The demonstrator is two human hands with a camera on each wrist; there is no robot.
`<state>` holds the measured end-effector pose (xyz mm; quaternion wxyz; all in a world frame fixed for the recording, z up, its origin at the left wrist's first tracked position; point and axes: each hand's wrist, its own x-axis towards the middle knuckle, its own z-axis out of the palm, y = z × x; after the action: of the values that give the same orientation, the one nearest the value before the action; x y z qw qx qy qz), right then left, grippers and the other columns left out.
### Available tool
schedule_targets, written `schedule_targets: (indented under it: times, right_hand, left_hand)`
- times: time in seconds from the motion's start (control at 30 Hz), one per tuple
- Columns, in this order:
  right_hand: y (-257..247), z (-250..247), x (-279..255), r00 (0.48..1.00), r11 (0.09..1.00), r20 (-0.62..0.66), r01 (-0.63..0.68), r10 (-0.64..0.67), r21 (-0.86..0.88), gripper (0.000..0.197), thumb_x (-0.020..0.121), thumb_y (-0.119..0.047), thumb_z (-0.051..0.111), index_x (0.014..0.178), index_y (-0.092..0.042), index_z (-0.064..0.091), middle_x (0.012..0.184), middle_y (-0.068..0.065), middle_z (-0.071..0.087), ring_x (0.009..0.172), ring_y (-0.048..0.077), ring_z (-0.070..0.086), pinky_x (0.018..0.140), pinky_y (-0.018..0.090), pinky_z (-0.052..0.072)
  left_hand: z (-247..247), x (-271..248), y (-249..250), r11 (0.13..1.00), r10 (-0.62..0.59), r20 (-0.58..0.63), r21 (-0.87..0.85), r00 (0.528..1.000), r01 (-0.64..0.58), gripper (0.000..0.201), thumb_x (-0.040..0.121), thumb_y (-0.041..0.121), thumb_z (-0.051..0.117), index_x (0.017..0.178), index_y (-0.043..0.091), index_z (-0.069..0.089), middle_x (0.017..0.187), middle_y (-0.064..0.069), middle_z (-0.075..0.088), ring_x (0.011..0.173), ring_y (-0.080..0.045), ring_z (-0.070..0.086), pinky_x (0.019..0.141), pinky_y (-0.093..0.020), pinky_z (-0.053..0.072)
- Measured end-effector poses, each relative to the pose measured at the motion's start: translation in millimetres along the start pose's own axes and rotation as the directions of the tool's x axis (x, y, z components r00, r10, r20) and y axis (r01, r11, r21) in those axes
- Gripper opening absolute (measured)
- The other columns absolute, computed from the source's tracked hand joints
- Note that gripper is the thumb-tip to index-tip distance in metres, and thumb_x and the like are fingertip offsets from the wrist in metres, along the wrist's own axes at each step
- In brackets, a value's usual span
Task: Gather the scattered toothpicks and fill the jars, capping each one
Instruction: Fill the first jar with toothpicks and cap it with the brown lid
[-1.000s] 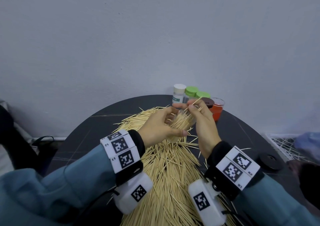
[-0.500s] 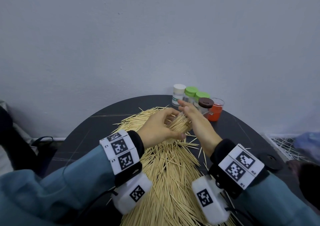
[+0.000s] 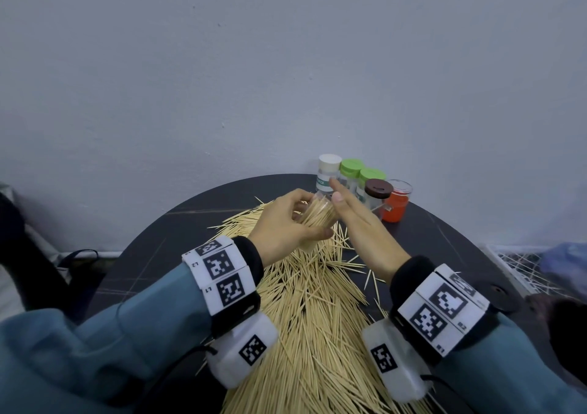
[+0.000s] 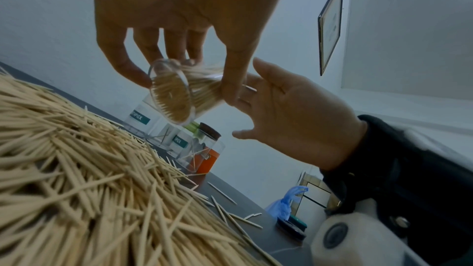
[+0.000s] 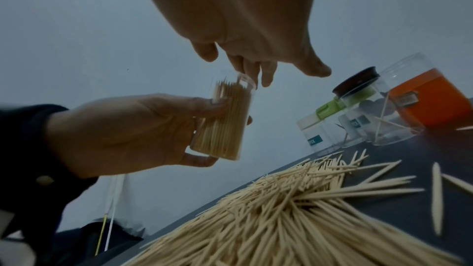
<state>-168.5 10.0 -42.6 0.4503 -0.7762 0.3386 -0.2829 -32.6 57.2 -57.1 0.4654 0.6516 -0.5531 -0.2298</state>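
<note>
My left hand [image 3: 286, 223] grips a clear jar [image 3: 317, 219] packed with toothpicks, tilted with its mouth toward the far side, above the table. In the left wrist view the jar [image 4: 176, 92] shows its round bottom and my left hand [image 4: 179, 7] curls round it. My right hand [image 3: 352, 216] is open, its fingers straight at the jar's mouth. In the right wrist view its fingertips [image 5: 266, 80] reach the rim of the jar [image 5: 222, 120]. A big heap of loose toothpicks [image 3: 317, 318] covers the round dark table [image 3: 152, 254].
At the table's far edge stand a white-capped jar [image 3: 328, 172], two green-capped jars [image 3: 351, 167], a brown-capped jar [image 3: 378, 189] and an open jar with an orange label [image 3: 395, 203]. A black lid [image 3: 495, 289] lies at the right. The wall is just behind.
My right hand pinched toothpicks at the jar's mouth a second ago; it now holds nothing, fingers straightened against the mouth. My left hand has kept the jar.
</note>
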Motion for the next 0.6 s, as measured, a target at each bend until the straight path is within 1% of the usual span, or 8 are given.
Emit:
schedule_targets:
  times: [0.1, 0.2, 0.27, 0.33, 0.37, 0.4, 0.5, 0.6]
  right_hand:
    - [0, -2, 0, 0.998, 1.0, 0.048, 0.03, -0.03, -0.008, 0.048, 0.099, -0.04, 0.026, 0.146, -0.032, 0.023, 0.152, -0.015, 0.023, 0.134, -0.007, 0.016, 0.117, 0.028, 0.004]
    - [5, 0, 0, 0.991, 0.994, 0.134, 0.033, -0.019, -0.104, 0.047, 0.098, -0.043, 0.025, 0.145, -0.036, 0.022, 0.151, -0.018, 0.024, 0.14, -0.002, 0.011, 0.118, 0.044, -0.002]
    - [4, -1, 0, 0.99, 0.993, 0.137, 0.034, -0.019, -0.112, 0.047, 0.099, -0.042, 0.026, 0.145, -0.035, 0.022, 0.151, -0.017, 0.025, 0.141, -0.001, 0.012, 0.118, 0.044, -0.001]
    - [1, -3, 0, 0.993, 0.997, 0.113, 0.036, -0.029, -0.067, 0.047, 0.099, -0.038, 0.027, 0.145, -0.03, 0.026, 0.149, -0.015, 0.028, 0.134, -0.004, 0.02, 0.117, 0.029, 0.008]
    - [-1, -5, 0, 0.996, 0.998, 0.088, 0.034, -0.029, -0.061, 0.046, 0.1, -0.036, 0.028, 0.145, -0.026, 0.029, 0.147, -0.013, 0.031, 0.129, -0.004, 0.025, 0.111, 0.021, 0.014]
    - [-2, -8, 1, 0.998, 0.996, 0.05, 0.034, -0.03, -0.078, 0.045, 0.1, -0.034, 0.028, 0.143, -0.022, 0.033, 0.144, -0.009, 0.037, 0.126, -0.003, 0.028, 0.105, 0.018, 0.02]
    - [3, -16, 7, 0.999, 0.979, -0.053, -0.023, 0.013, -0.201, 0.037, 0.1, -0.032, 0.032, 0.13, -0.014, 0.045, 0.13, 0.001, 0.052, 0.118, 0.008, 0.045, 0.094, 0.021, 0.031]
    - [10, -21, 10, 0.978, 0.869, 0.049, -0.159, 0.205, -0.469, 0.037, 0.095, -0.031, 0.048, 0.125, -0.01, 0.048, 0.125, 0.006, 0.055, 0.109, 0.014, 0.05, 0.091, 0.024, 0.038]
  left_hand:
    - [-1, 1, -1, 1.0, -0.009, -0.019, 0.008, 1.0, 0.01, 0.054, 0.072, 0.027, 0.079, 0.119, 0.018, 0.055, 0.108, 0.004, 0.06, 0.083, 0.002, 0.052, 0.062, -0.008, 0.038]
    - [-1, 1, -4, 0.999, -0.026, -0.018, 0.028, 1.0, 0.027, 0.056, 0.072, 0.027, 0.079, 0.122, 0.017, 0.054, 0.111, 0.002, 0.06, 0.086, -0.001, 0.054, 0.063, -0.007, 0.038]
    - [-1, 1, -4, 0.999, -0.03, -0.023, 0.033, 0.999, 0.031, 0.056, 0.072, 0.026, 0.079, 0.122, 0.017, 0.054, 0.111, 0.002, 0.061, 0.086, -0.003, 0.054, 0.063, -0.007, 0.039]
    - [-2, 2, -3, 0.999, -0.029, -0.034, 0.025, 0.999, 0.03, 0.055, 0.072, 0.025, 0.079, 0.121, 0.017, 0.054, 0.109, 0.003, 0.06, 0.082, 0.001, 0.053, 0.06, -0.007, 0.039]
    - [-2, 2, -2, 0.999, -0.03, -0.043, 0.02, 0.999, 0.031, 0.055, 0.072, 0.024, 0.079, 0.12, 0.017, 0.054, 0.107, 0.004, 0.059, 0.081, 0.002, 0.052, 0.06, -0.008, 0.039]
    - [-2, 3, -1, 0.999, -0.035, -0.053, 0.016, 0.998, 0.036, 0.055, 0.072, 0.024, 0.079, 0.12, 0.017, 0.054, 0.106, 0.005, 0.057, 0.081, 0.002, 0.051, 0.06, -0.008, 0.038]
    - [-4, 3, -1, 0.998, -0.055, -0.076, 0.013, 0.996, 0.056, 0.055, 0.072, 0.021, 0.079, 0.12, 0.017, 0.053, 0.108, 0.006, 0.055, 0.087, -0.003, 0.051, 0.061, -0.006, 0.035]
    - [-5, 3, -2, 0.997, -0.076, -0.078, 0.001, 0.994, 0.077, 0.055, 0.072, 0.015, 0.079, 0.12, 0.016, 0.052, 0.114, 0.003, 0.056, 0.098, -0.009, 0.052, 0.064, -0.008, 0.034]
